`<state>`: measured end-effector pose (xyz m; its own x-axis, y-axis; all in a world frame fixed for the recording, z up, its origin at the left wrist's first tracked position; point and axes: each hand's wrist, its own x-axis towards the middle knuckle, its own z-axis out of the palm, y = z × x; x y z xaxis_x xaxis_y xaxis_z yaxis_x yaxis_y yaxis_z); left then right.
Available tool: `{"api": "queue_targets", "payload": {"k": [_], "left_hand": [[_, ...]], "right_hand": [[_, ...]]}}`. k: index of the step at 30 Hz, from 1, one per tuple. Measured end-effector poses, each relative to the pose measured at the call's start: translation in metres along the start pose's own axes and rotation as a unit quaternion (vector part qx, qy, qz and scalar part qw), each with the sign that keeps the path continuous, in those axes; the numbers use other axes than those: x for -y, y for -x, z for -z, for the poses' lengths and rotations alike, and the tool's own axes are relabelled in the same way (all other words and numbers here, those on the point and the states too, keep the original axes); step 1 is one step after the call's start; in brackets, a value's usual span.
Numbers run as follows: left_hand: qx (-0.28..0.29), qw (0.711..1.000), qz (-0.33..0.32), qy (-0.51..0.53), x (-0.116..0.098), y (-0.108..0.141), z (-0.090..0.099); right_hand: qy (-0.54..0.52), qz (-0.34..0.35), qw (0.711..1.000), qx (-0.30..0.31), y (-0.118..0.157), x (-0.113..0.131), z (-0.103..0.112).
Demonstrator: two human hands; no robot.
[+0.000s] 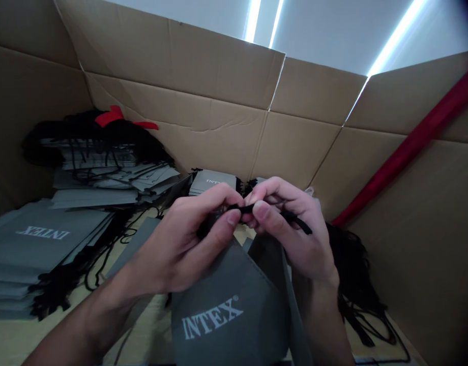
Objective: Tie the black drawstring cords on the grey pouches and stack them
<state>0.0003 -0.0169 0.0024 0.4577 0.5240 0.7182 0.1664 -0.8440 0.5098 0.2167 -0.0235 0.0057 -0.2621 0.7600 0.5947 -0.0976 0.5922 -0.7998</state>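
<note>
Between both hands runs a short black cord [246,209], pinched by thumbs and fingers. My left hand [196,229] grips one stretch of it, close to the top edge of a grey fabric pouch [226,305] printed INTEX. Just to the right, my right hand [291,218] is closed on the same cord, and a loose cord end sticks out past its thumb. The pouch hangs below the hands with its upper edge folded apart. Part of the cord is hidden behind the fingers.
Stacked grey pouches [43,244] with black cords lie at the left. Behind them is a taller heap with black cords [142,137] and red strips [111,117]. A small pouch stack [214,179] stands at the back. Black cords [352,264] are bunched at right. Cardboard walls [180,101] surround everything.
</note>
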Motion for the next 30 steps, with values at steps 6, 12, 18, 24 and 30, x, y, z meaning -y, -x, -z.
{"api": "queue_targets", "payload": {"k": [6,12,18,24,30], "left_hand": [[0.016,1.000,0.024,-0.005,0.004,0.000,0.001],[0.039,0.999,0.036,-0.008,0.010,-0.005,0.000],[0.041,0.999,0.008,-0.021,0.010,-0.006,0.000],[0.034,0.999,0.008,-0.034,0.007,-0.005,0.000],[0.062,0.997,0.030,-0.029,0.006,-0.007,0.002]], "right_hand": [[0.068,0.036,0.997,-0.006,0.001,0.004,0.003],[0.138,0.070,0.987,-0.045,0.001,-0.001,0.006],[0.130,0.034,0.991,0.015,0.002,0.002,0.015],[0.129,0.050,0.988,0.063,-0.001,-0.001,0.013],[0.104,0.027,0.989,0.097,-0.003,0.000,0.014]]}}
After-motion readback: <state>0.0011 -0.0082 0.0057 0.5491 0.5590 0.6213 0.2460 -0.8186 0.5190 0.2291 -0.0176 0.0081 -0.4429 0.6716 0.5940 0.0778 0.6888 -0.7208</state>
